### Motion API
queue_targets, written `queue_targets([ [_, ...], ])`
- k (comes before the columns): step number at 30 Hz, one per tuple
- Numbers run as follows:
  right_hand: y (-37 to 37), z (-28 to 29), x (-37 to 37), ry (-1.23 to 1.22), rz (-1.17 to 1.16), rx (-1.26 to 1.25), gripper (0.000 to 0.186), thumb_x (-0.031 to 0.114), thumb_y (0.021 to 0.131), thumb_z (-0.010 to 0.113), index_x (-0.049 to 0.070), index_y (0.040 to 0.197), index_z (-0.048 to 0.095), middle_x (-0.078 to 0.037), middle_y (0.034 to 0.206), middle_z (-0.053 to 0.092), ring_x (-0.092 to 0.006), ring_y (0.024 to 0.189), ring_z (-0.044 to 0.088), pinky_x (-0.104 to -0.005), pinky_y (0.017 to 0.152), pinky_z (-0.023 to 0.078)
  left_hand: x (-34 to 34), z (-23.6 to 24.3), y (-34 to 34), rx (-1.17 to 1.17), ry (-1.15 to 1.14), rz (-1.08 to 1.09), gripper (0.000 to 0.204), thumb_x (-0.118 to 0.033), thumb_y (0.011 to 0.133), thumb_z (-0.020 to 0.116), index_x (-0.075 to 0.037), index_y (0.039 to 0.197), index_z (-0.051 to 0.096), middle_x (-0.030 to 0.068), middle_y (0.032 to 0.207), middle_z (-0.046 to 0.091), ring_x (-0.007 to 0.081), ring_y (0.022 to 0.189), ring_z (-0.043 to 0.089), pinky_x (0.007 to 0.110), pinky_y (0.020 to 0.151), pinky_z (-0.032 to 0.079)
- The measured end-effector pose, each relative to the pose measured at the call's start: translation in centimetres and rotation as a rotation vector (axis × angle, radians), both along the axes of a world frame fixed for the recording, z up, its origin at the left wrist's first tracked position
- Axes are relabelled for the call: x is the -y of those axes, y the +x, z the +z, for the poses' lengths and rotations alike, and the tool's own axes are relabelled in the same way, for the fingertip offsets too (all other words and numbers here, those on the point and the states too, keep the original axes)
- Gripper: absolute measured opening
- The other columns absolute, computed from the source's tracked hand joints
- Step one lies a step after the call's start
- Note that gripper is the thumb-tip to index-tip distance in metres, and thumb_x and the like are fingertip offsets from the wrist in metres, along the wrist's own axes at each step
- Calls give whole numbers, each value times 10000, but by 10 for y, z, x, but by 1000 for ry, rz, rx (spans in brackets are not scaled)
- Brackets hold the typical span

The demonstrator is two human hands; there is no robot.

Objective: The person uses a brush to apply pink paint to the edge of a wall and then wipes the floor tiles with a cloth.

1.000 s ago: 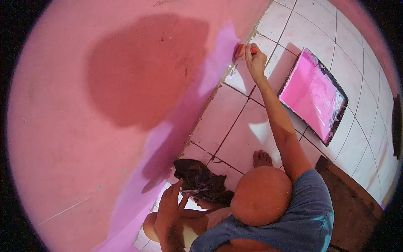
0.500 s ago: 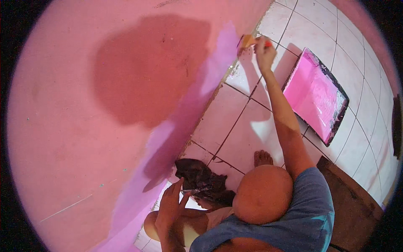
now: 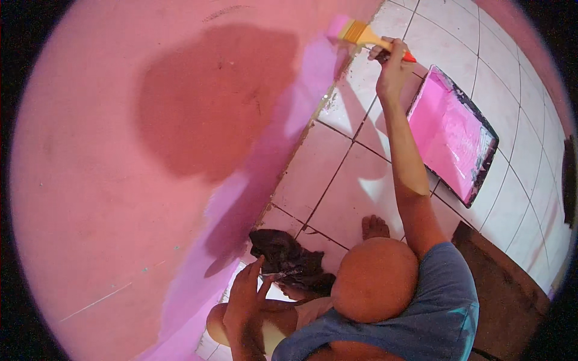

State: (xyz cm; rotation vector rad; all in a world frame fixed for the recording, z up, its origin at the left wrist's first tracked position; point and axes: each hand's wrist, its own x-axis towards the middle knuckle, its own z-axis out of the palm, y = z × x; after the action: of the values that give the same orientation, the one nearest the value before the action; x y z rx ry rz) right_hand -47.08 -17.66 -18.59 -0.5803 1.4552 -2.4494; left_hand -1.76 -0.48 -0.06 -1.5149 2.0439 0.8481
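"Which step?"
"Brushing pink onto the wall (image 3: 78,180), I judge: my right hand (image 3: 392,71) grips the paintbrush (image 3: 356,33) at its lower edge. Whether my left hand (image 3: 243,293) holds anything, I can't tell."
"Next?"
"Probably a steady stroke, clear of the floor tiles (image 3: 318,159)."

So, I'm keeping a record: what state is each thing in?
Wall: lilac along its base, salmon above
Paintbrush: bristles paint-coated, at the wall
Right hand: closed around the paintbrush's handle
Left hand: loosely open
Tray: pink paint inside, rim smeared
Dark cloth-like item: crumpled
Tiled floor: marked along the wall
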Motion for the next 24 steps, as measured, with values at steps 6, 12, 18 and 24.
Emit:
queue_targets([
  [6,-11,-65,14,-113,-24,526,299,254,951,492,-19,894,598,-87,661,589,-166,551,555,-290,524,463,4,-6,1,-115,-57,-57,555,-307,885,585,-48,1346,416,263,1194,540,426,1094,511,462,947,405],
  [12,4,-85,-1,237,-189,-7,275,231,953,506,-11,876,612,-69,617,576,-110,550,550,-244,510,450,-1,3,-13,-55,-61,-30,512,-200,873,604,-61,1334,430,230,1247,523,383,1166,492,433,1002,381],
  [18,9,-44,22,198,-152,-262,249,194,967,481,-16,898,596,-46,657,586,-98,580,543,-250,522,449,4,-3,-7,-43,-22,-51,499,-234,886,587,-56,1327,435,222,1238,531,377,1157,501,430,992,391],
  [24,-4,-11,2,-204,45,419,348,313,979,441,-6,964,577,-77,719,586,-150,636,554,-282,633,480,5,0,-17,4,-2,-25,510,-249,894,576,-65,1345,423,226,1251,525,378,1178,488,429,1001,385],
])
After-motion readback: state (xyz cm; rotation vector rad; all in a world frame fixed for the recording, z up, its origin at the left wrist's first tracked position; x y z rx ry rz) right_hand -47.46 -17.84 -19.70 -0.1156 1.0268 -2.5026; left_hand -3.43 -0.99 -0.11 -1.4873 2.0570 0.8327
